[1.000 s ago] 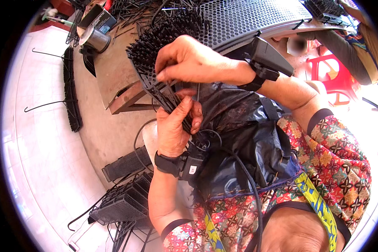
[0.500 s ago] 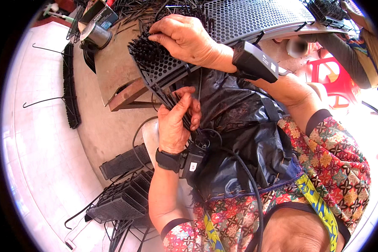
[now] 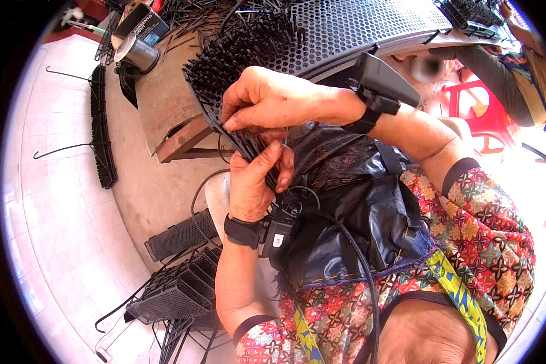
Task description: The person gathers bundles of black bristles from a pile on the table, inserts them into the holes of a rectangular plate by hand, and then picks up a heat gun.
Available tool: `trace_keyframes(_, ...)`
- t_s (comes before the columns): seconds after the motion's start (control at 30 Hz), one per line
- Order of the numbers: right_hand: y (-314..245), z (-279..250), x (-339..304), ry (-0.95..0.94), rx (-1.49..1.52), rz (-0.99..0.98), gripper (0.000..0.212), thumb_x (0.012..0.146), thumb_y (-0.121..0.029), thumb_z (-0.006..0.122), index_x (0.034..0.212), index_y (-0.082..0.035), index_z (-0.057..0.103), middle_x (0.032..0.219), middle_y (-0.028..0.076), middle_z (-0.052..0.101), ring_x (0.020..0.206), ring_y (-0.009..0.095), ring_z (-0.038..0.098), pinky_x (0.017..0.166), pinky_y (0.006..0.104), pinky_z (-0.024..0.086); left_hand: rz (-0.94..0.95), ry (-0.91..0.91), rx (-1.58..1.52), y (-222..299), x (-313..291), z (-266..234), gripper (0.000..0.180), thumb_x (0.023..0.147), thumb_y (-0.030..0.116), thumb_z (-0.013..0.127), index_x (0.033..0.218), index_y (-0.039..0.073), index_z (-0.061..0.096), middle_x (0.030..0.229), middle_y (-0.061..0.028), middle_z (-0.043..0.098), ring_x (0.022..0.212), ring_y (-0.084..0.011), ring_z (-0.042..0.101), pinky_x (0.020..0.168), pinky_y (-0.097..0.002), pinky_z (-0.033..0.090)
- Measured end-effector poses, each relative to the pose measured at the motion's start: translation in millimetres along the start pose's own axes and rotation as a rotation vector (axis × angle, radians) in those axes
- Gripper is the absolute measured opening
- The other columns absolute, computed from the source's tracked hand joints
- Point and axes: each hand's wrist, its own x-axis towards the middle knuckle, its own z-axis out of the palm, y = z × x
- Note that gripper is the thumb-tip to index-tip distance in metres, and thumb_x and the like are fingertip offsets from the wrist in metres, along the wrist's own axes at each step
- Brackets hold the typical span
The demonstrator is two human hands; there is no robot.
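Gripping a bundle of thin black sticks (image 3: 246, 143), your left hand (image 3: 253, 179) has its thumb and fingers clamped around the lower part, close in front of your body. From those fingers the bundle's long axis slants away from you and to the left, its far ends spreading a little just below your right fingers. Your right hand (image 3: 272, 104) reaches across above the left one, thumb and forefinger brought close by the far ends of the bundle; you cannot tell from this angle whether they are pinched on a single stick. Just beyond your right fingers, away from your body, a dense patch of black pins (image 3: 242, 48) stands in the near end of a grey board full of holes (image 3: 370, 27), whose long axis runs off to the right past your right wrist. So your right fingers sit between the bundle and the pins, nearer to both the far stick ends and the board than your left fingers, which stay lower and closer to you. Left of your right fingers lies the bare wood of the table (image 3: 164, 109), with a metal cup (image 3: 138, 54) farther out on that side.
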Motion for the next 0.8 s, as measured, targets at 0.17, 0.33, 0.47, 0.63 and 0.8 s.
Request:
trace_keyframes(0.17,-7.4,-12.6,-3.9,0.241,0.088,0.094,0.014,0.075,-0.009,0.057,0.077,0.005,0.059,0.06,0.006,0.058,0.054,0.009,0.054,0.048,0.0222,0.043,0.005,0.014,0.026,1.5,0.7,0.7,0.026,0.081,0.02,0.054,0.099,0.001,0.049,0.063,-0.0068,0.05,0.041,-0.0099,0.041,0.035,-0.0204,0.029)
trace_keyframes(0.33,6.9,-33.1,13.1,0.798,-0.391,-0.331,0.015,0.073,-0.013,0.06,0.074,0.002,0.059,0.055,0.012,0.056,0.049,0.017,0.056,0.046,0.0262,0.043,-0.024,0.08,-0.043,0.2,3.4,-3.9,0.024,0.08,0.018,0.056,0.095,0.0,0.052,0.062,-0.0072,0.052,0.043,-0.0106,0.044,0.036,-0.02,0.03)
trace_keyframes(0.47,11.6,-28.7,18.1,0.833,-0.577,-0.502,0.013,0.073,-0.013,0.06,0.073,0.0,0.057,0.059,0.014,0.056,0.054,0.027,0.057,0.047,0.0311,0.045,-0.012,0.093,-0.017,0.2,3.1,-3.2,0.024,0.081,0.019,0.055,0.095,0.0,0.051,0.062,-0.0064,0.051,0.042,-0.0099,0.042,0.036,-0.02,0.03)
trace_keyframes(0.63,25.8,-24.0,22.2,0.732,-0.702,-0.562,0.01,0.069,-0.011,0.058,0.066,-0.003,0.052,0.062,0.012,0.052,0.061,0.03,0.055,0.054,0.0381,0.045,-0.015,0.091,0.008,0.1,3.8,-0.9,0.023,0.083,0.019,0.053,0.097,0.002,0.049,0.061,-0.0045,0.048,0.041,-0.009,0.039,0.035,-0.0201,0.028)
trace_keyframes(0.8,30.2,-17.9,23.2,0.463,-1.163,-0.519,0.014,0.07,-0.016,0.06,0.078,-0.004,0.058,0.066,0.008,0.05,0.064,0.027,0.051,0.059,0.0333,0.044,-0.01,0.098,-0.031,-0.6,2.8,-4.1,0.025,0.079,0.018,0.058,0.094,0.0,0.052,0.061,-0.0072,0.051,0.041,-0.0108,0.043,0.035,-0.0201,0.03)
